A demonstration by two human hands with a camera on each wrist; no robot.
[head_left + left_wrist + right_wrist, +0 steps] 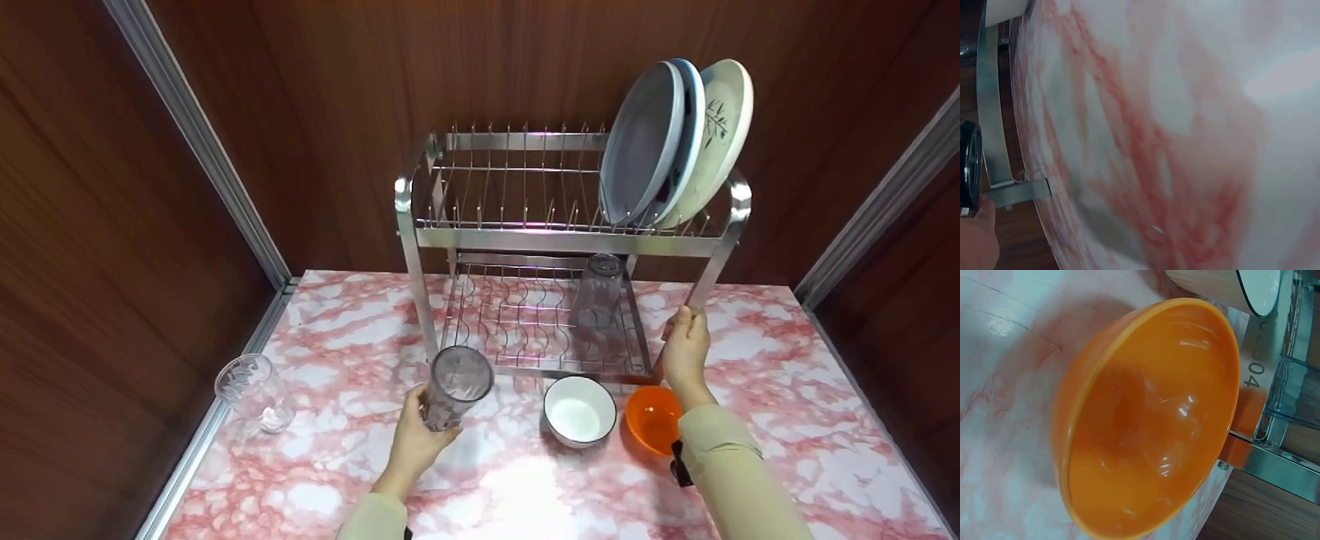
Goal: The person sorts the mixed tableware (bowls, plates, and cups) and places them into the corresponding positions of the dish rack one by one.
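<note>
My left hand (417, 442) grips a smoky purple glass tumbler (450, 409) in front of the metal dish rack (562, 241), with the tumbler's mouth tilted up toward the head camera. In the left wrist view, part of that hand (978, 239) and the dark base of the tumbler (969, 166) show at the left edge. My right hand (686, 352) holds the rack's right front leg low down. A second smoky tumbler (600, 289) stands upside down on the rack's lower tier. Just left of my right forearm lies an orange bowl (651, 420), seen large in the right wrist view.
Several plates (645, 150) lean upright at the right end of the rack's top tier. A white bowl (580, 412) with a dark rim sits left of the orange one. On the marbled table (337, 322), a clear glass (259, 394) stands far left. Wooden panels surround the table.
</note>
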